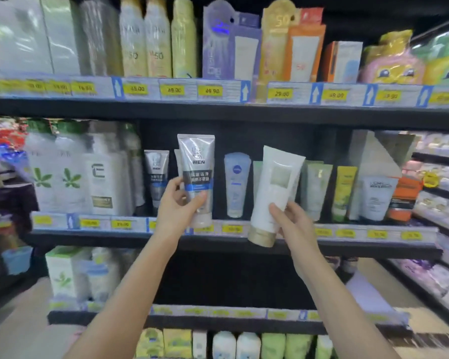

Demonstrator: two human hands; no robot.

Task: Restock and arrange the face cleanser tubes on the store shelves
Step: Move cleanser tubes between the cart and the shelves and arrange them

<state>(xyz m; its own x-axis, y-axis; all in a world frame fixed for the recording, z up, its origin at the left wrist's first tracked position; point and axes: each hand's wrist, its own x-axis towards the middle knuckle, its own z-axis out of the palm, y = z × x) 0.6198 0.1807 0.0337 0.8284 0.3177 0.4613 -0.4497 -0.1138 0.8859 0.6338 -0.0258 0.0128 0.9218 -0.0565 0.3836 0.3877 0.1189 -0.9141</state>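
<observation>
My left hand (178,203) grips a silver-grey men's cleanser tube (197,164), cap down, held upright in front of the middle shelf (347,244). My right hand (290,218) holds a white tube with a gold cap (275,187), tilted slightly, cap down, just in front of the shelf edge. Behind them on the middle shelf stand a matching grey tube (156,172), a pale blue tube (236,182), pale green tubes (316,187), a yellow tube (344,190) and a grey-white tube (377,198).
White bottles with green leaf prints (55,177) fill the middle shelf's left. Sunscreen sprays and boxed tubes (290,45) line the top shelf. An orange box (403,200) sits at the right. A dark gap lies behind the held tubes. Lower shelves carry boxes and bottles.
</observation>
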